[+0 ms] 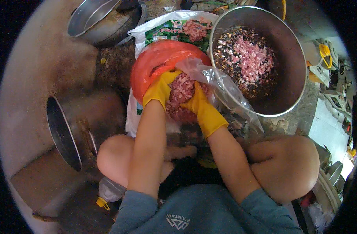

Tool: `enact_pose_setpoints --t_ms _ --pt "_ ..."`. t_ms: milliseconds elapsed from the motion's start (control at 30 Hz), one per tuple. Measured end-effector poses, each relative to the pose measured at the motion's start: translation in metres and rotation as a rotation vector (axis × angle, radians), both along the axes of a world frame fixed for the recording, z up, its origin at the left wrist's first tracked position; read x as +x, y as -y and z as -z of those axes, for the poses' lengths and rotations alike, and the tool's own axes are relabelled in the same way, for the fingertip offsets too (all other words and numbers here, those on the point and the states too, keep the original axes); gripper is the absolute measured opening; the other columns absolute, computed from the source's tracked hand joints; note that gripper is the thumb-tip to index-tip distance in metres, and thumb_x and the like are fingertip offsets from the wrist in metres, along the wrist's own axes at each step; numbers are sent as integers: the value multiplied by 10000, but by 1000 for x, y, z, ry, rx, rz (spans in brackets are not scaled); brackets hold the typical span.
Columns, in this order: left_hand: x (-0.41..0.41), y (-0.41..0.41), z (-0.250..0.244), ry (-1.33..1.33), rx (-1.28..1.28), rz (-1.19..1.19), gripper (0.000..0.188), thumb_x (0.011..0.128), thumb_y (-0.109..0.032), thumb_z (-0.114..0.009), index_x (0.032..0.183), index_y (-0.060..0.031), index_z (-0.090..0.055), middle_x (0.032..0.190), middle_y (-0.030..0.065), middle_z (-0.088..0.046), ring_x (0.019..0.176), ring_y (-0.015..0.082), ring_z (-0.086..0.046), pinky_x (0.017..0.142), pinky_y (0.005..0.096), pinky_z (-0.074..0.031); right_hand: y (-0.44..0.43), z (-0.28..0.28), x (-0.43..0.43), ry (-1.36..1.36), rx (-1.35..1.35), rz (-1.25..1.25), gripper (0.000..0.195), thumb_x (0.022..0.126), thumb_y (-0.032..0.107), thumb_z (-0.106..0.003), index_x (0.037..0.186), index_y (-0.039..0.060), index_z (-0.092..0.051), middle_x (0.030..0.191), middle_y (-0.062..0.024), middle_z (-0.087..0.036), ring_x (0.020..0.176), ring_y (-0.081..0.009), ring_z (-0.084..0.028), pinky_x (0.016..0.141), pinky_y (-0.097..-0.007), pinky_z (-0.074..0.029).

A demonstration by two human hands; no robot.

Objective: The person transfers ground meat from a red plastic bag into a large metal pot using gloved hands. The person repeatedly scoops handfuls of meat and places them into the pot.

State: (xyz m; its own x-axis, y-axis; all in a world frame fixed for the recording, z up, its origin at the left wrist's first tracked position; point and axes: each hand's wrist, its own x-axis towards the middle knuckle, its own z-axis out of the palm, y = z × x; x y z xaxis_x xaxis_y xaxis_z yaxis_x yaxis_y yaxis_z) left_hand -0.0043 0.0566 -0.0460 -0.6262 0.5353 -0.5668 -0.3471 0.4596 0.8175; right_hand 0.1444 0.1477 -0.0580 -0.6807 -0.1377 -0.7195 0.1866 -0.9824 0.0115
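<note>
My left hand (159, 87), in a yellow rubber glove, presses against the left side of a mass of finely chopped pink food (182, 90). My right hand (201, 106), gloved alike, cups that mass from the right, so it is held between both palms. Its exact kind is hard to tell. A clear plastic bag (225, 84) spreads around it and trails to the right. Behind my left hand bulges a red plastic bag (158, 58). Up and to the right stands a large metal pot (292, 96) containing similar pink pieces (251, 61) over dark and yellowish bits.
A white printed sack (172, 17) lies under the bags, with pink scraps (197, 29) on it. One metal pot (90, 117) rests on its side at left; a metal basin (93, 17) stands farther back. A plastic jug (109, 190) with a yellow cap lies beside my left knee.
</note>
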Motion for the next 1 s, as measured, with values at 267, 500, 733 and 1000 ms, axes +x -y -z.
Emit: enact_pose_setpoints --t_ms 267,500,733,1000 --pt "18 24 -23 513 143 -390 449 938 -363 -617 1249 -40 -642 1240 97 -654 1130 221 -607 991 331 -455 30 72 -19 0 1149 -608 920 731 349 -770 1479 81 -307 1512 -127 -332 1379 -304 -351 1147 -388 -317" --pt "19 24 -13 -382 68 -280 401 950 -336 -600 1210 -35 -658 1203 92 -667 1063 209 -637 941 325 -494 25 24 -26 -134 613 10 628 924 470 -530 1405 72 -465 1419 -110 -498 1283 -274 -502 1085 -406 -419" --pt "82 10 -94 -442 233 -282 460 980 -354 -583 1261 9 -611 1254 122 -633 1156 232 -575 1015 328 -426 5 -84 3 -259 245 206 619 1001 521 -422 1446 92 -454 1446 -94 -502 1302 -263 -510 1092 -425 -428" --pt "108 24 -88 -467 131 -473 469 968 -389 -609 1192 21 -651 1113 108 -681 1047 201 -607 943 311 -452 12 -79 29 -341 261 135 615 1006 510 -421 1448 84 -459 1420 -100 -533 1268 -240 -546 1058 -387 -466"
